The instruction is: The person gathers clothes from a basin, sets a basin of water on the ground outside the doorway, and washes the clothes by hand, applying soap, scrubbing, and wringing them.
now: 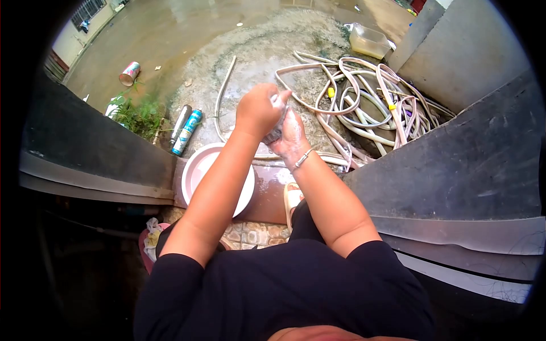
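My left hand [259,111] is closed in a fist, with white suds at its thumb. Just right of it and slightly lower, my right hand [293,133] is curled against it, wet and foamy, with a bracelet on the wrist. Pressed between the two is a small greyish, soapy thing [273,135], mostly hidden and too unclear to name. Below and left of the hands, a pink-and-white basin [245,196] stands on the threshold, partly covered by my left forearm.
A tangled hose [355,91] lies at the right. A clear tub [368,42] stands beyond it. At the left are a blue spray can [187,132], a silver can [181,124], a fallen tin [129,74] and weeds. Dark panels flank both sides; a sandalled foot [292,199] is below.
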Tool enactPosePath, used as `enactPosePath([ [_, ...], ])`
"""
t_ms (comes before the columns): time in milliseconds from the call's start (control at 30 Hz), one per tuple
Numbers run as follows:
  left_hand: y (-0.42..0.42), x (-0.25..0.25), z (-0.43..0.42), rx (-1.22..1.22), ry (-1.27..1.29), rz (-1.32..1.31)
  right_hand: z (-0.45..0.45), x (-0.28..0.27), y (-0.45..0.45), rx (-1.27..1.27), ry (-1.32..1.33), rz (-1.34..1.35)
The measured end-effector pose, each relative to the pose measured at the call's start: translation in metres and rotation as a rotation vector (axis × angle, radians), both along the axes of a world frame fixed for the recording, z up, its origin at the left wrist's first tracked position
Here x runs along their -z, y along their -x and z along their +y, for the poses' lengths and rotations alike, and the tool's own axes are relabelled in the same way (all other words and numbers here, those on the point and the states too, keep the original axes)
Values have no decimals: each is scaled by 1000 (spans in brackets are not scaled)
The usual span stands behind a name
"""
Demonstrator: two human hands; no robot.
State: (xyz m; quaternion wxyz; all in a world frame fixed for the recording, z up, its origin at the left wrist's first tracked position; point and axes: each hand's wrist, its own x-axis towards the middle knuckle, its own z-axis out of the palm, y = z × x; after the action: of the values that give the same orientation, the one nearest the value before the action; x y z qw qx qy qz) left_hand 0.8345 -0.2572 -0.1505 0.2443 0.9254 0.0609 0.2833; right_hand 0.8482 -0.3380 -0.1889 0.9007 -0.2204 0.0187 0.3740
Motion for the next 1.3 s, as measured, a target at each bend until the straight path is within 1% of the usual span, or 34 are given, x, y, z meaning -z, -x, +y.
enactPosePath([
  [67,2,10,3,115,158,-7,1,8,-4,18,-6,-20],
  [100,2,14,2,117,157,-5,0,13,-8,19,-7,-19],
  [167,5,22,-4,258,152,50,-1,26,-20,41,-68,-51],
  [200,12,10,-15,296,291,186,1,36,-26,51,-203,-18],
  [233,17,-6,-25,309,267,238,-2,46,-28,44,-203,-54],
  [267,13,6,-22,287,227,204,-5,53,-29,18,-302,-49],
  [300,9,11,-20,266,188,168,-6,48,-26,-8,-399,-45],
  [333,5,15,-16,266,189,165,-6,44,-21,-9,-397,-48],
  [367,3,11,-14,309,222,191,-7,15,-4,-22,-309,-49],
  [400,4,6,-12,351,256,216,-8,-1,5,-36,-221,-50],
  [433,5,0,-11,349,257,212,-7,-2,4,-39,-220,-53],
  [500,9,-15,-8,422,342,156,-5,-1,2,-116,-335,-134],
  [533,10,-21,-5,421,357,206,-6,4,-1,-139,-370,-125],
  [567,9,-19,-2,418,355,205,-4,8,-1,-142,-372,-126],
  [633,4,-13,4,450,489,321,-1,16,0,-50,-271,-234],
  [667,2,-12,6,453,488,322,-11,24,-6,-254,-322,-186],
  [700,1,-12,8,472,588,389,-14,32,-10,-251,-321,-186],
  [733,0,-12,9,489,686,457,-15,40,-15,-322,-285,-260],
  [767,-1,-15,9,491,683,458,-15,35,-14,-391,-249,-334],
  [833,-1,-21,9,452,716,549,-20,26,-7,-374,-279,-290],
  [900,-2,-20,9,454,678,525,-20,18,-5,-366,-104,-323],
  [933,-2,-19,9,456,641,500,-19,15,-1,-339,13,-289],
  [967,-1,-20,8,456,639,503,-18,12,0,-337,11,-287],
  [1033,-1,-23,7,392,455,459,-16,9,-1,-373,89,-403],
  [1167,-5,-23,2,332,394,495,-10,13,3,-331,121,-360],
  [1233,-8,-18,-1,255,249,350,-8,14,2,-290,225,-386],
  [1267,-11,-15,-2,256,246,352,-8,6,6,-223,289,-363],
  [1300,-15,-12,-3,239,238,343,-6,6,7,-220,287,-360],
])
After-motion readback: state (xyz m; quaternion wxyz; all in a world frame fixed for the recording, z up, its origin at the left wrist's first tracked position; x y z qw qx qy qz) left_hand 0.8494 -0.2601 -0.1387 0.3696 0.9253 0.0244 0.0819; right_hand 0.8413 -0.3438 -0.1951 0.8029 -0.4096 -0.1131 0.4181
